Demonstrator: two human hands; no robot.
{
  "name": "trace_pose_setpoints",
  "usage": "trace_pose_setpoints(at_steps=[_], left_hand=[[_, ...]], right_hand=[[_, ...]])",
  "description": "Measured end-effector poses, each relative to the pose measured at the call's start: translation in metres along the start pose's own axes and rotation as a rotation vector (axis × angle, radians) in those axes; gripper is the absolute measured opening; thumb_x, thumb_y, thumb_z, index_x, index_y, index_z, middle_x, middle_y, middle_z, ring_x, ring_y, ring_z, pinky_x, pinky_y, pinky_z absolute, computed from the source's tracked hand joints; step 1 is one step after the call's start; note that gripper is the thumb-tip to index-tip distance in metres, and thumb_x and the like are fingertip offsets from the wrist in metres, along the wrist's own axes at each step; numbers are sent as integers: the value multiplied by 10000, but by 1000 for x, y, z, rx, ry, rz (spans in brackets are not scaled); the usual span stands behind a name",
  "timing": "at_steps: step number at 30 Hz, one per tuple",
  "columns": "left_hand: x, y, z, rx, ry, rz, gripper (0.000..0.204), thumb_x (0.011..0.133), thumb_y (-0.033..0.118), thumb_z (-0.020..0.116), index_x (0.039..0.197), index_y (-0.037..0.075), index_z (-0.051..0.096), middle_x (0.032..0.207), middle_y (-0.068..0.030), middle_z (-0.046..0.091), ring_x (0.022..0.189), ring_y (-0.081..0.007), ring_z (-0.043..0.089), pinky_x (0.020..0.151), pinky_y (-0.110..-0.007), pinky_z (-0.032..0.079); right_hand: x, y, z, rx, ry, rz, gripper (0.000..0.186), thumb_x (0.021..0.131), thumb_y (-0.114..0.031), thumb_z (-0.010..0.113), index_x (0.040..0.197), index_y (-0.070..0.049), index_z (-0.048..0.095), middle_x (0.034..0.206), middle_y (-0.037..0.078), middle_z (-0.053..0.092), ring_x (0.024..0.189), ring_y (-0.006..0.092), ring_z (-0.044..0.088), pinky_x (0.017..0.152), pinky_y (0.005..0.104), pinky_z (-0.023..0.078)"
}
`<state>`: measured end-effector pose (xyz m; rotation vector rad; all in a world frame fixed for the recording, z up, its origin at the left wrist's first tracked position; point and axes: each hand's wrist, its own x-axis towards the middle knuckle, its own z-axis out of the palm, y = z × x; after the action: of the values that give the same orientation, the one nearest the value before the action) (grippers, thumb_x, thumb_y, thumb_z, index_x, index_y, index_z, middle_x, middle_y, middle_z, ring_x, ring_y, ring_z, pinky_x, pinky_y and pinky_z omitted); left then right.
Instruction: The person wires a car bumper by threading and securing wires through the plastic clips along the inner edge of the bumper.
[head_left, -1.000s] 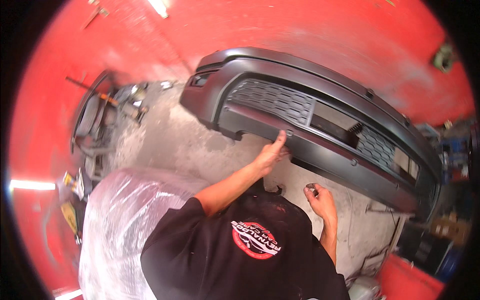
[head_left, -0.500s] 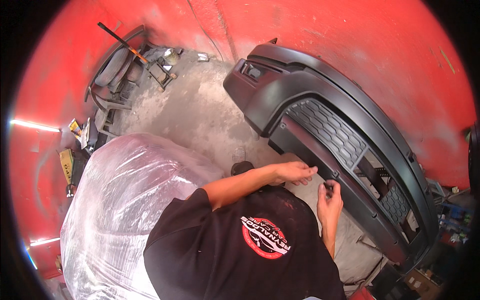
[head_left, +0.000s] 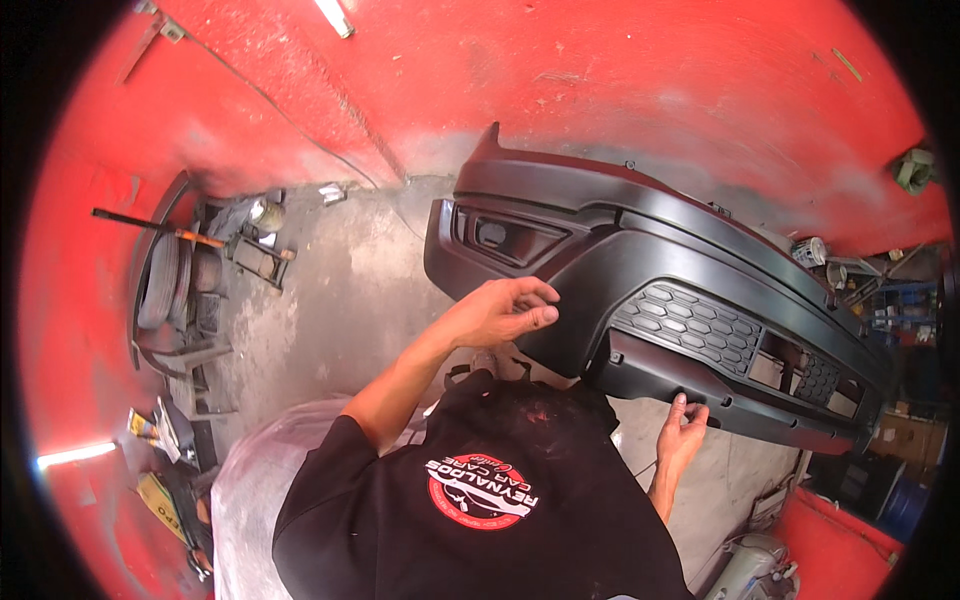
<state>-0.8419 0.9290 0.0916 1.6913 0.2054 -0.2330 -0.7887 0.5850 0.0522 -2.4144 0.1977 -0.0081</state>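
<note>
- Presently, black bumper (head_left: pixel 660 265) between 1 and 2 o'clock from the black shirt (head_left: pixel 480 480).
- Left hand (head_left: pixel 503 312), 12 o'clock: fingers loosely bent, thumb apart; near bumper's end, contact unclear.
- Right hand (head_left: pixel 684 430), past 2 o'clock: thumb at bumper's lower edge, fingers curled; cannot tell whether gripping.
- Plastic sheet (head_left: pixel 250 480), 9 o'clock; tyres (head_left: pixel 160 285), 10.

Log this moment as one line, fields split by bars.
left hand: open, near black bumper, contact unclear | right hand: at bumper's lower edge, hold unclear | background: red wall beyond bumper
</note>
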Motion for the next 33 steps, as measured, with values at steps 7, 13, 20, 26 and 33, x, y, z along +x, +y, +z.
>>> trace_pose_setpoints(at_steps=[7, 13, 20, 26, 33], left_hand=[[31, -14, -51, 248, 345, 125, 269, 866, 194, 628, 1055, 5, 594, 877, -104, 673, 809, -173, 652, 715, -308, 498], [34, -71, -113, 420, 321, 42, 279, 846, 232, 628, 1012, 9, 616, 872, -154, 664, 806, -277, 653, 703, -357, 497], [65, -144, -264, 520, 280, 140, 241, 849, 210, 626, 1004, 26, 631, 943, -141, 665, 868, -272, 649, 733, -351, 508], [86, -160, -386, 512, 176, 173, 251, 836, 199, 641, 991, 2, 630, 953, -158, 657, 897, -274, 640, 808, -357, 492], [208, -57, -320, 598, -100, 709, 522, 825, 363, 632, 1151, -32, 530, 1177, -217, 543, 1121, -366, 496, 954, -434, 388]], right_hand=[[7, 20, -6, -65, -81, 30, 409, 863, -342, 621, 720, 12, 474, 619, 64, 468, 612, 190, 420, 593, 340, 385], [-6, -22, 20, -86, 8, 178, 421, 888, -387, 577, 758, 8, 507, 638, 60, 515, 607, 174, 461, 578, 330, 403], [-53, -63, 119, -46, 524, 496, 595, 909, -519, 457, 1118, 37, 489, 964, 272, 614, 894, 382, 604, 786, 440, 455], [-102, -27, 231, 214, 716, 843, 758, 846, -647, 447, 1174, 33, 514, 841, 168, 540, 699, 265, 526, 606, 379, 405], [-115, -139, 242, 333, 698, 802, 741, 895, -557, 442, 1208, 113, 491, 1194, 250, 550, 1096, 330, 527, 942, 377, 382]])
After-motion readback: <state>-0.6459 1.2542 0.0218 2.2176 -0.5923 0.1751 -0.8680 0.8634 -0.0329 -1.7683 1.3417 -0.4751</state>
